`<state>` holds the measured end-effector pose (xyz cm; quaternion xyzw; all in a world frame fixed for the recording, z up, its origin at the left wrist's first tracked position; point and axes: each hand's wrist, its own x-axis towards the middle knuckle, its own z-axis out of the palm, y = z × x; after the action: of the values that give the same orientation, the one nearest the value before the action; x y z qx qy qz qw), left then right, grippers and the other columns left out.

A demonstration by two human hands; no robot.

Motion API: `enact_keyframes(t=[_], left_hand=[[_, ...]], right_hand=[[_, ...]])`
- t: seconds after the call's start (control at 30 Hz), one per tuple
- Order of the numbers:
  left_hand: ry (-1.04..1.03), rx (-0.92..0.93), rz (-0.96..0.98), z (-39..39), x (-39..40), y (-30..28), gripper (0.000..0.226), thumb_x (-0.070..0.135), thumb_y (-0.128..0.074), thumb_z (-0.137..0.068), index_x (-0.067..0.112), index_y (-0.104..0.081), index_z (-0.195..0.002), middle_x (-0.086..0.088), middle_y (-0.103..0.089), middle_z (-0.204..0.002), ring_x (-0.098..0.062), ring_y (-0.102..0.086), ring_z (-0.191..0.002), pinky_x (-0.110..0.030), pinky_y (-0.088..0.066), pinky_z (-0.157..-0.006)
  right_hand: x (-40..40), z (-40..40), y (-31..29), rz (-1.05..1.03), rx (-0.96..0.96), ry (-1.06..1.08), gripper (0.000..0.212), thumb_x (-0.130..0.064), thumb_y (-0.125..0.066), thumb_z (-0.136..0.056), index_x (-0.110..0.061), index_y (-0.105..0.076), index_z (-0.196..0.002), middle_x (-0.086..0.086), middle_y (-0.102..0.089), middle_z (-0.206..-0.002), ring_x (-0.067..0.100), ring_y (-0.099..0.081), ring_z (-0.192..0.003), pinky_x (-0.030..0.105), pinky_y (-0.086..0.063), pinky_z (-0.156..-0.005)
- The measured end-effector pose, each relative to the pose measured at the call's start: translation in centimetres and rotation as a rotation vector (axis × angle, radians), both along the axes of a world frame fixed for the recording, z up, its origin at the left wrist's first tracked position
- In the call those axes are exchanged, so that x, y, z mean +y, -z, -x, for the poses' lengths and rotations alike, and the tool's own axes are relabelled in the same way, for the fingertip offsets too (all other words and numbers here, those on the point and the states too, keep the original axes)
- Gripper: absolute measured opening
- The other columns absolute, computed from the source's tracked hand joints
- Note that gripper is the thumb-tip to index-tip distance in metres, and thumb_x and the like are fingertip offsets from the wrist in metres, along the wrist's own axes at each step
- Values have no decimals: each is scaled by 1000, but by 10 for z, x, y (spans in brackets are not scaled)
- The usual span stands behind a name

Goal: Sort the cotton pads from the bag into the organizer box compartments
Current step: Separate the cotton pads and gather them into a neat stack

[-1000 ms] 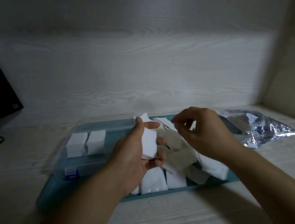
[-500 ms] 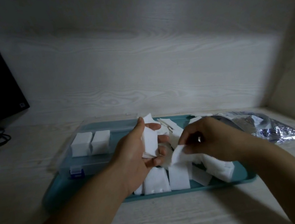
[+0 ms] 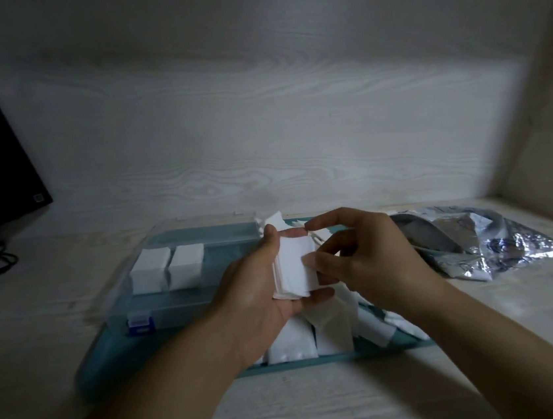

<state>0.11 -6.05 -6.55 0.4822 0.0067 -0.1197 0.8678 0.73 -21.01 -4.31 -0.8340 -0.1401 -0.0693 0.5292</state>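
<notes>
1. Holding a stack of cotton pads (image 3: 294,267) upright above the teal tray (image 3: 93,371), my left hand (image 3: 260,293) curls round it.
2. My right hand (image 3: 365,261) pinches the stack's right edge, thumb in front.
3. At 10 o'clock sits the organizer box (image 3: 175,300), two pad stacks (image 3: 168,268) inside.
4. Loose pads (image 3: 292,343) lie at 6 o'clock; the foil bag (image 3: 489,240) lies at 3.

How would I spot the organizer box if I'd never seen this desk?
Look at the flat teal plastic tray on the pale wooden desk. On its left half sits the clear plastic organizer box, holding two neat white cotton pad stacks and showing a small blue latch.
</notes>
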Motion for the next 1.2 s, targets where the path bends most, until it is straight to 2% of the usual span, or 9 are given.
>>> enact_keyframes(t=[0.13,0.23,0.33,0.4,0.5,0.63,0.83,0.97,1.2], left_hand=[[-17,-16,8,-1,-1,1,46,38,-31,-105,13,-65,-123,-18,-71,-115,-32,-70,-98,-45,-57,-81],[-49,-28,-20,-3,1,1,42,37,-35,-105,13,-64,-123,-17,-72,-114,-31,-69,-101,-43,-58,-80],[-36,-53,-15,-3,1,2,40,39,-38,-104,15,-64,-120,-16,-75,-102,-25,-72,-84,-37,-59,-70],[-29,-60,-24,-2,0,3,39,42,-40,-103,17,-65,-120,-16,-75,-96,-24,-71,-75,-34,-57,-65],[-10,-64,-12,-3,-1,3,43,43,-40,-102,13,-67,-117,-22,-71,-106,-32,-65,-86,-35,-57,-63],[-28,-117,-15,-4,-2,6,44,46,-38,-100,18,-67,-119,-18,-72,-110,-34,-62,-93,-40,-55,-71],[-51,-185,3,-1,-4,3,48,50,-44,-90,23,-61,-127,-16,-74,-100,-32,-66,-84,-37,-59,-64],[-1,-84,87,-2,-4,0,57,51,-33,-99,12,-57,-133,-19,-68,-120,-34,-62,-102,-40,-57,-76],[44,-92,104,2,-2,-2,38,34,-38,-103,18,-59,-131,-20,-66,-112,-30,-63,-87,-36,-59,-61]], right_hand=[[0,3,3,268,-173,16,25,-23,-71,-85,-34,-66,-107,-14,-70,-79,3,-61,-52,13,-44,-49],[-3,3,1,380,-310,35,29,-30,-68,-86,-34,-64,-114,-19,-62,-101,-2,-59,-86,8,-42,-67],[-11,4,-2,348,-337,-145,61,-28,-74,-81,-34,-49,-136,-19,-49,-129,0,-46,-120,11,-37,-91],[-10,7,0,393,-306,-244,83,-27,-81,-76,-34,-36,-145,-18,-45,-137,-2,-39,-128,7,-33,-98],[-2,8,6,353,-251,-288,90,-18,-83,-75,-30,-32,-148,-12,-48,-136,-13,-44,-120,-4,-32,-88],[2,8,7,343,-296,-252,89,-23,-83,-75,-29,-34,-148,-21,-53,-128,-14,-47,-114,-2,-34,-88],[2,8,6,290,-272,-236,93,-29,-85,-70,-37,-32,-146,-22,-52,-128,-16,-46,-113,-4,-36,-82],[1,6,6,215,-224,-240,89,-16,-84,-72,-35,-35,-143,-15,-53,-126,-18,-50,-105,-4,-39,-75],[-2,6,4,258,-213,-264,98,-34,-85,-68,-40,-28,-148,-20,-53,-129,-9,-52,-113,6,-44,-87]])
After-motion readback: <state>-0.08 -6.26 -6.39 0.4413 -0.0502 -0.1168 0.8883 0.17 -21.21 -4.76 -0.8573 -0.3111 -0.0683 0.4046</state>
